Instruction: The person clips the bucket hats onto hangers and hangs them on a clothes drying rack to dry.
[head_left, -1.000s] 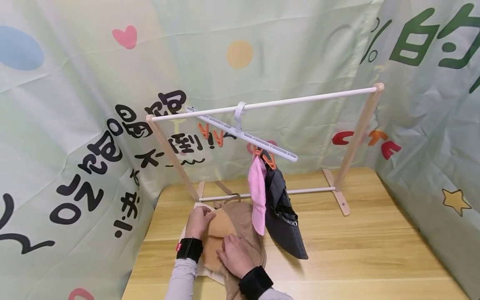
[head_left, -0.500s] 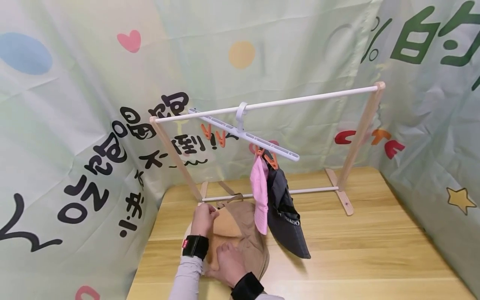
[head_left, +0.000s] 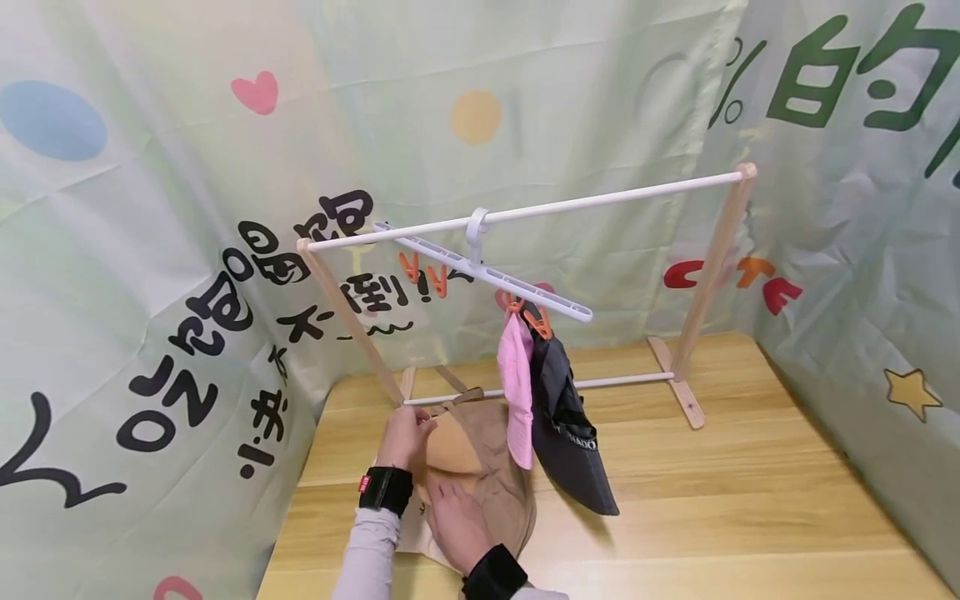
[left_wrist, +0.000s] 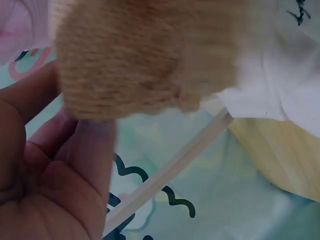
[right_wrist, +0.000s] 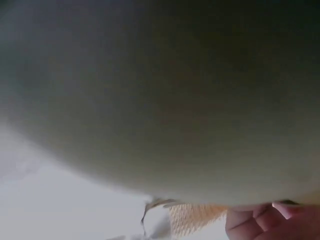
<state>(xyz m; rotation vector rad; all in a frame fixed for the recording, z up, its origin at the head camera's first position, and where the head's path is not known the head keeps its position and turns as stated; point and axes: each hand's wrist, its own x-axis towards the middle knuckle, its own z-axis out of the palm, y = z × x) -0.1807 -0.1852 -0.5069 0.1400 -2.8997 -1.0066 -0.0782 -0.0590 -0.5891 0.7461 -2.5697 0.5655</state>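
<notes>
I saw the right hand [head_left: 459, 521] flatten onto the brown hat [head_left: 497, 467] at six o'clock, perhaps steadying it; the left hand [head_left: 402, 439] pinched its ten o'clock edge.

A wooden table [head_left: 712, 517] extends right of the right hand [head_left: 461, 525]. Pale cloth walls [head_left: 405, 50] rise beyond it, with black lettering [head_left: 215, 312] left of the left hand [head_left: 400, 439].

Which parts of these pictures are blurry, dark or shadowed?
Head view: bright, mostly sharp, with a soft shadow on the table beneath the dark gray cap; left wrist view: tan woven material smeared at right; right wrist view: a dark, unfocused shape fills most of it, lower left washed out.
</notes>
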